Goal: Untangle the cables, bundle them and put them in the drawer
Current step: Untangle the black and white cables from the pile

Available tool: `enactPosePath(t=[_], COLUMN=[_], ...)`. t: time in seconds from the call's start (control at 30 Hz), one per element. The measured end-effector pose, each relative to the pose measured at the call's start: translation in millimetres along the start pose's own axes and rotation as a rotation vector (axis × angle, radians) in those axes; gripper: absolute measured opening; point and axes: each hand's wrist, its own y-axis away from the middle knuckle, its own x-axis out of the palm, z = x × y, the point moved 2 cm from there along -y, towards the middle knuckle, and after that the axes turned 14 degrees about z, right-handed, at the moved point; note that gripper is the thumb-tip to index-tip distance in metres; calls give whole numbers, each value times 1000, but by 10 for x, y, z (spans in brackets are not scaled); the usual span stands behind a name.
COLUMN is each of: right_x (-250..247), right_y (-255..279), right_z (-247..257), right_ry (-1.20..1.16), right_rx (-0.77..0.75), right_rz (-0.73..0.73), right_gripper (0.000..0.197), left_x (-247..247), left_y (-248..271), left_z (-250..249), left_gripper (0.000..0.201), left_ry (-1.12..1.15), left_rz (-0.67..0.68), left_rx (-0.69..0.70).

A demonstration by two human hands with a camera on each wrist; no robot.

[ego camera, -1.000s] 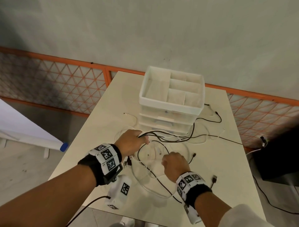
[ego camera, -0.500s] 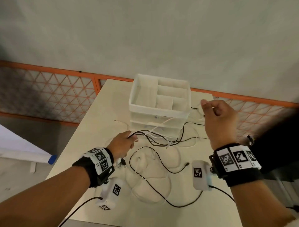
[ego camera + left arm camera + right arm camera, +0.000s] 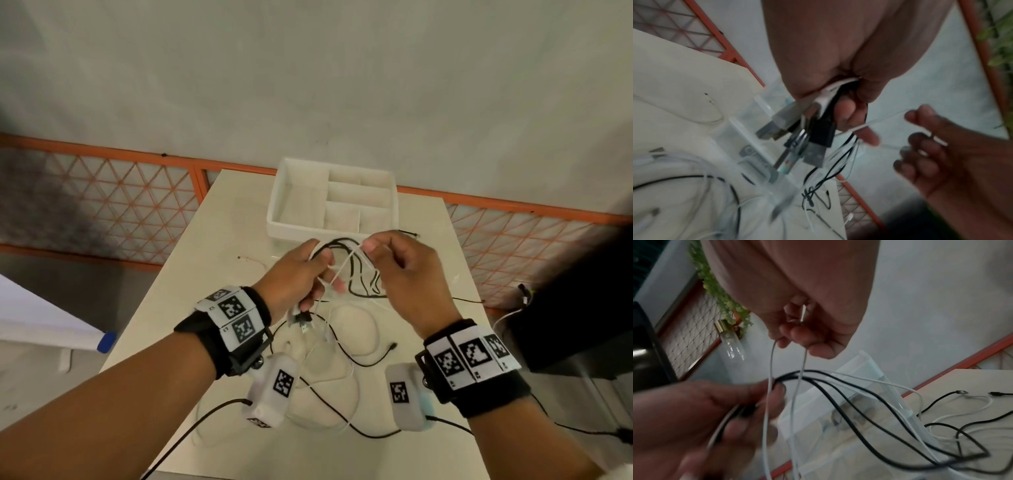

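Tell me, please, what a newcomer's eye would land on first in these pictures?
Probably the two hands raised over the middle of the table: the left hand grips a bunch of black and white cables, their USB plugs dangling below it, while the right hand pinches a thin white cable. Behind them stands a white drawer unit.

left hand [image 3: 838, 65]: fist gripping black and white cables [image 3: 830, 97], USB plugs [image 3: 813, 139] hanging below | right hand [image 3: 953, 162]: at right, fingers curled, pinching thin white cable [image 3: 885, 116] strung to left hand | table [image 3: 674, 91]: loose cable loops at left, blurred | clear drawer unit [image 3: 760, 164] behind plugs
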Motion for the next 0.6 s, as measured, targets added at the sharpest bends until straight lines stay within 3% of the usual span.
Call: enactPosePath(t=[0.1, 0.17, 0.23, 0.3, 0.37, 0.43, 0.53, 0.6], right_x=[-287, -567, -776, -812, -663, -357, 202, 362], right_y=[-84, -131, -179, -204, -146, -56, 16, -28], right_z=[-72, -215, -433, -627, -722, -633, -339, -256], right_ry=[14, 46, 94, 229, 401, 420, 437, 419], right_rx=[-4, 22, 89, 216, 319, 212, -114, -218], right_rz=[-226, -415, -479, -310, -74, 33, 139, 91], right_gripper=[13, 10, 15, 28, 54, 65, 44, 18], left_x=[-76, -242, -390, -467, -455, -376, -203, -129], left_y=[27, 99, 180, 231, 238, 200, 122, 75], left_z=[256, 458, 590, 607, 491, 281, -15, -111], left_gripper=[21, 20, 19, 19, 17, 15, 14, 15], left_ry=[-138, -241, -245, -156, -89, -86, -69, -52], left_rz=[20, -42, -129, -199, -199, -116, 15, 58], left_rx=[-162, -269, -324, -327, -291, -217, -96, -54])
